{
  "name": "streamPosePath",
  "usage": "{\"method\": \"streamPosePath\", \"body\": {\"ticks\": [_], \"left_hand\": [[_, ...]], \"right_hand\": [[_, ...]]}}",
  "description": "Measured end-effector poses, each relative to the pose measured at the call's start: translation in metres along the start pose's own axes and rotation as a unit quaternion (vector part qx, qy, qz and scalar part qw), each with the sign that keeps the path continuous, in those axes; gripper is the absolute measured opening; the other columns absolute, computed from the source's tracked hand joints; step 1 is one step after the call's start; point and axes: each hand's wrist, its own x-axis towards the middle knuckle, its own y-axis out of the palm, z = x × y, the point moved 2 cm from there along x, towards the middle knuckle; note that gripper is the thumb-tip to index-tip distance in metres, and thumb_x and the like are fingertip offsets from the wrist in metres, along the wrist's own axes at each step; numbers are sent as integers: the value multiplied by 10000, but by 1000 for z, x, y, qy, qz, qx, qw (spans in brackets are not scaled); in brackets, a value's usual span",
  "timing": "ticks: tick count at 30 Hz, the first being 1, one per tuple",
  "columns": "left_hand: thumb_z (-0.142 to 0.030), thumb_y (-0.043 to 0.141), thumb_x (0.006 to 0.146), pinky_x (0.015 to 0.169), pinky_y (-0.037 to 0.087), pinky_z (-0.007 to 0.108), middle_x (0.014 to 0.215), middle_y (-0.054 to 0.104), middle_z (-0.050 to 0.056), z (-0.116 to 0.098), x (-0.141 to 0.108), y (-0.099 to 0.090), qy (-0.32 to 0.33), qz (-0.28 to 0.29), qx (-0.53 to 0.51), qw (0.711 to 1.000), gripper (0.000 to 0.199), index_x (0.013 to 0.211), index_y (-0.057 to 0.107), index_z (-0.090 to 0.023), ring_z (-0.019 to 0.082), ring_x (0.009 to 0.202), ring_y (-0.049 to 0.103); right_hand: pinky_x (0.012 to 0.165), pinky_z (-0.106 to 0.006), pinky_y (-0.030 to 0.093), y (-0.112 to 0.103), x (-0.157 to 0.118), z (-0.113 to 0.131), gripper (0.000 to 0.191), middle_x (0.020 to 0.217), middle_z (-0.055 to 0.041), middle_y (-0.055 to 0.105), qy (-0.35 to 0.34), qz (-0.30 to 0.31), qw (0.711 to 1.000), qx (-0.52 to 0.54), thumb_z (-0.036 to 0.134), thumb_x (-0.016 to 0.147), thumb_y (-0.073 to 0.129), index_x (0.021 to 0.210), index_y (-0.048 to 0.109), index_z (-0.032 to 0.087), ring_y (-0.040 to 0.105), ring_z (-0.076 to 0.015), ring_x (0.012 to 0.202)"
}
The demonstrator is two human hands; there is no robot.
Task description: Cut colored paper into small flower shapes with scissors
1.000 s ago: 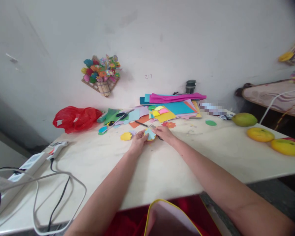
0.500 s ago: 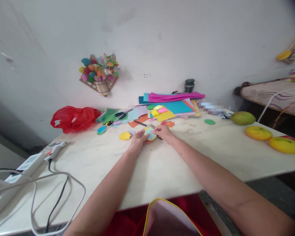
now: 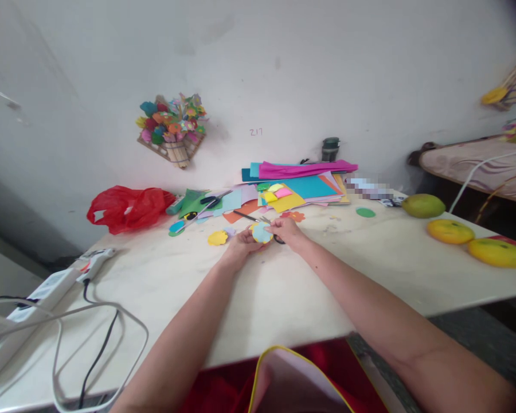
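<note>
My left hand grips the left edge of a flower-shaped paper cutout, light blue on top with yellow showing round its rim. My right hand pinches the same cutout from its right side. Just behind and beside the right hand lies a pair of scissors, mostly covered by that hand. A dark pen or pencil rests beyond the cutout. To the left is a loose yellow paper flower, and an orange paper flower sits past the right hand.
Coloured paper sheets are piled at the back by the wall. A red plastic bag and another pair of scissors lie left of them. Mangoes line the right side. A power strip with cables occupies the left edge.
The left fingers have shifted off the face of the cutout towards its lower edge, so more of the light blue shows. Both hands still hold it in nearly the same place.
</note>
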Motion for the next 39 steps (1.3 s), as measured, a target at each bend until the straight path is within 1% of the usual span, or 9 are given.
{"method": "streamPosePath", "body": {"ticks": [11,20,23,26,28,31,33,36,39], "left_hand": [[-146,834,499,795,516,323,847,726,80,-2,-2,1,5,1,3,1000,488,935,613,-138,195,788,685],[-142,849,468,794,522,330,841,724,73,-2,-1,1,3,-6,6,1000,470,879,621,-133,202,774,686],[-207,847,506,745,544,315,838,720,73,-1,2,-1,-4,-21,1,1000,420,849,619,-126,194,748,688],[-289,829,556,688,557,301,804,716,72,3,5,-4,-3,-45,3,999,357,775,600,-126,186,712,688],[-304,830,550,655,560,295,753,709,59,6,8,-6,3,-67,4,998,350,719,577,-132,178,668,684],[-310,822,561,641,559,299,723,705,63,10,10,-7,6,-80,14,997,336,703,576,-130,181,638,681],[-308,819,564,632,555,303,713,703,70,10,10,-7,9,-84,17,996,329,701,579,-129,190,638,683],[-306,819,561,617,550,303,699,702,71,10,9,-7,10,-85,21,996,329,711,588,-125,195,631,682],[-311,816,567,619,548,308,699,703,71,11,9,-8,10,-79,25,997,329,723,593,-126,196,627,681]], "right_hand": [[392,-209,313,0,-3,5,187,418,69,435,9,-12,1000,-4,267,569,705,536,555,160,350,-61,391],[391,-203,307,0,-4,6,180,421,68,441,19,-13,1000,-3,242,587,701,535,553,155,366,-62,395],[393,-202,301,1,-5,8,198,420,69,446,22,-9,1000,-2,243,579,712,525,542,156,367,-61,394],[401,-206,305,1,-5,8,219,416,71,447,23,-2,1000,-1,258,571,731,525,541,157,367,-63,392],[407,-209,308,2,-5,7,227,415,72,449,24,3,1000,2,264,566,742,529,545,158,367,-63,392],[398,-208,293,2,-5,5,250,412,67,448,21,17,1000,14,290,581,748,527,543,157,362,-63,386],[388,-206,294,1,-5,5,277,440,46,482,17,28,999,37,364,632,726,555,568,150,389,-71,399],[388,-203,331,0,-5,6,381,533,-17,575,33,32,995,83,493,748,616,646,632,126,479,-95,460],[381,-196,340,0,-5,6,470,575,-58,611,61,42,992,102,525,830,502,692,659,104,515,-102,480]]}}
